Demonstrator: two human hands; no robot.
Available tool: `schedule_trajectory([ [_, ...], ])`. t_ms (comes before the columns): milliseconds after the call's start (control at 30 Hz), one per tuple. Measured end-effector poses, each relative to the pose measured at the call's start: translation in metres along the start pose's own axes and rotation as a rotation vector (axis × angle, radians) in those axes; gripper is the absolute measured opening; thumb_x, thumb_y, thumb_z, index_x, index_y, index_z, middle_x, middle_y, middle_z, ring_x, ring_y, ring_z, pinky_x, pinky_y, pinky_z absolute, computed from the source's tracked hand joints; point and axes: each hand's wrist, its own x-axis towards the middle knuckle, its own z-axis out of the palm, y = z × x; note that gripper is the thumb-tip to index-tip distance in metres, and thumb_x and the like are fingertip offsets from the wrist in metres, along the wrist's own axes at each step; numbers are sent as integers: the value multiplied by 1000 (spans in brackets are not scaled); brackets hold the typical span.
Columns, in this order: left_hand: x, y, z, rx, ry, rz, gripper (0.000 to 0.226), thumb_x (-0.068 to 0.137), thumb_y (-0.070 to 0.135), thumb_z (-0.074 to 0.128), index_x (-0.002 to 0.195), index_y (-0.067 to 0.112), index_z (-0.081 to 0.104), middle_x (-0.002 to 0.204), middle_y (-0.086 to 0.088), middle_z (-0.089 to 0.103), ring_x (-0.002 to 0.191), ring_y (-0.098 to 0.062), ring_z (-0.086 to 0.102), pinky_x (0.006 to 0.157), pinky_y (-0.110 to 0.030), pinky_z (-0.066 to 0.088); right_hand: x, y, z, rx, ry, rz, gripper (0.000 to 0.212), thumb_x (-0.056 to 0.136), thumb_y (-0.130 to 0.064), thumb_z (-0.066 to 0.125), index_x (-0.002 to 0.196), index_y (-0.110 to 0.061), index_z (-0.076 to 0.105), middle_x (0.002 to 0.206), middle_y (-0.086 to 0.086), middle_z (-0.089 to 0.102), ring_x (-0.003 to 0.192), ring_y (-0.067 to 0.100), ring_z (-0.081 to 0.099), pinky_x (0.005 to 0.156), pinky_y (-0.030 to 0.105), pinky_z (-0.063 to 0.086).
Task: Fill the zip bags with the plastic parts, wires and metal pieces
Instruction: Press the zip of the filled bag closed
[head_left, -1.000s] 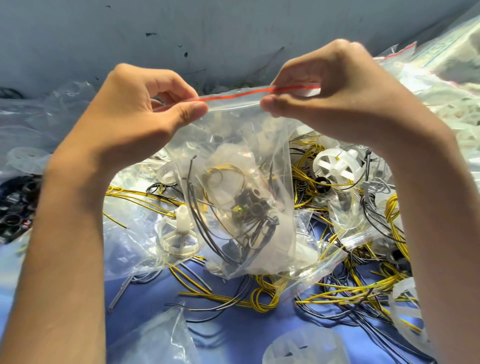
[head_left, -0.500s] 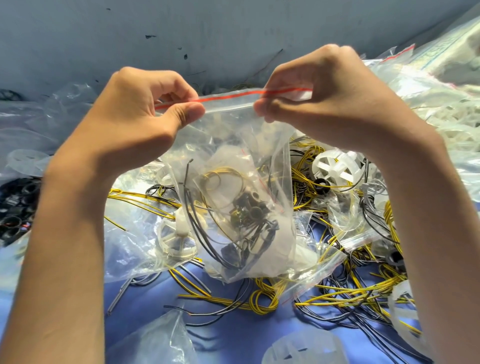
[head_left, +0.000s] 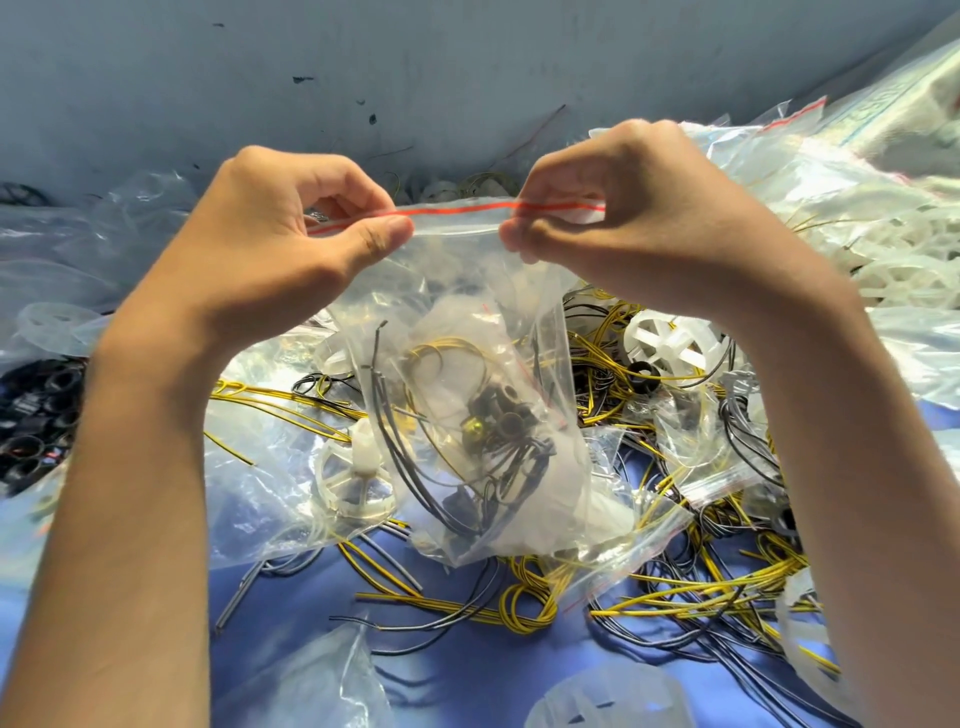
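- My left hand (head_left: 270, 244) pinches the left end of the red seal strip (head_left: 457, 209) between the thumb and a curled forefinger. My right hand (head_left: 639, 218) pinches the same strip further right, fingers bunched over it. Neither hand holds anything else.
- Held by its top, the zip bag (head_left: 467, 332) hangs mouth-up over the middle of the table. Its dark wires (head_left: 395, 431) and black pieces (head_left: 506, 410) sag to the bottom, away from the seal.
- I judge this to be the closing step. The strip between my thumbs looks flat, but I cannot tell whether it is pressed shut.
- The bag's lower edge dips into the loose yellow wires (head_left: 519, 608), which could snag when I lift it.
- The wall (head_left: 467, 62) is close on the far side, and filled bags (head_left: 857, 171) crowd the far right. Black rings (head_left: 41, 410) sit on the left.
- The near blue tabletop (head_left: 467, 670) offers the most open patch.
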Motion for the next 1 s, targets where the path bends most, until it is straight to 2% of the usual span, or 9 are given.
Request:
schedule_trajectory([
  [100, 0, 1, 0, -13, -3, 2, 13, 85, 28, 70, 74, 32, 64, 61, 27, 61, 61, 10, 55, 68, -5, 44, 1, 1, 2, -18, -10, -19, 22, 90, -25, 59, 85, -8, 72, 71, 9, 65, 74, 14, 56, 56, 10, 34],
  [200, -1, 3, 0, -18, -3, 8, 14, 85, 25, 71, 74, 32, 64, 65, 17, 61, 60, 9, 54, 66, -5, 43, 1, 1, 3, -33, -12, -28, 24, 90, -25, 58, 83, -6, 71, 72, 15, 64, 72, 20, 53, 54, 13, 31],
  [267, -1, 4, 0, 1, -2, 16, 15, 85, 24, 70, 74, 31, 63, 69, 12, 61, 60, 8, 54, 65, -4, 42, 1, 1, 2, -36, -13, -24, 23, 90, -26, 58, 82, -7, 71, 72, 14, 63, 72, 20, 54, 54, 15, 32],
  [333, -1, 4, 0, 19, -4, 13, 17, 86, 22, 69, 73, 31, 61, 70, 11, 60, 59, 7, 53, 63, -2, 39, 1, 0, 2, -20, -14, -18, 21, 90, -25, 58, 81, -11, 71, 69, 7, 63, 68, 13, 53, 55, 13, 33],
  [533, -1, 6, 0, 73, -5, 28, 17, 88, 19, 66, 76, 28, 60, 72, 14, 59, 64, 9, 52, 74, -9, 43, 1, 0, 1, -12, 6, -17, 20, 90, -25, 59, 81, -13, 72, 70, 5, 63, 73, 13, 56, 58, 15, 35],
  [667, -2, 10, 1, 94, -12, 52, 15, 89, 16, 65, 77, 25, 60, 70, 16, 57, 63, 15, 51, 67, 2, 35, 0, -1, -1, -14, 39, -41, 20, 88, -20, 60, 82, -7, 73, 73, 9, 67, 76, 18, 60, 64, 17, 39],
  [800, -2, 11, 1, 24, 8, 53, 15, 87, 21, 68, 75, 29, 62, 67, 17, 59, 60, 12, 53, 64, -1, 39, -1, -3, -4, -4, 52, -55, 16, 85, -16, 61, 81, -8, 74, 71, 9, 68, 75, 16, 59, 64, 10, 37],
  [867, -1, 9, 0, -10, 4, 47, 16, 86, 23, 69, 74, 31, 63, 62, 21, 61, 59, 11, 53, 62, 0, 38, -1, -3, -4, 13, 52, -51, 16, 85, -15, 61, 81, -8, 75, 71, 9, 69, 75, 16, 61, 66, 13, 40],
  [1000, -2, 8, 0, -65, -16, 40, 8, 81, 30, 69, 74, 32, 64, 63, 28, 61, 62, 8, 55, 68, -6, 43, -1, -3, -3, 22, 44, -32, 18, 86, -18, 60, 82, -7, 74, 73, 10, 69, 77, 17, 63, 70, 20, 46],
])
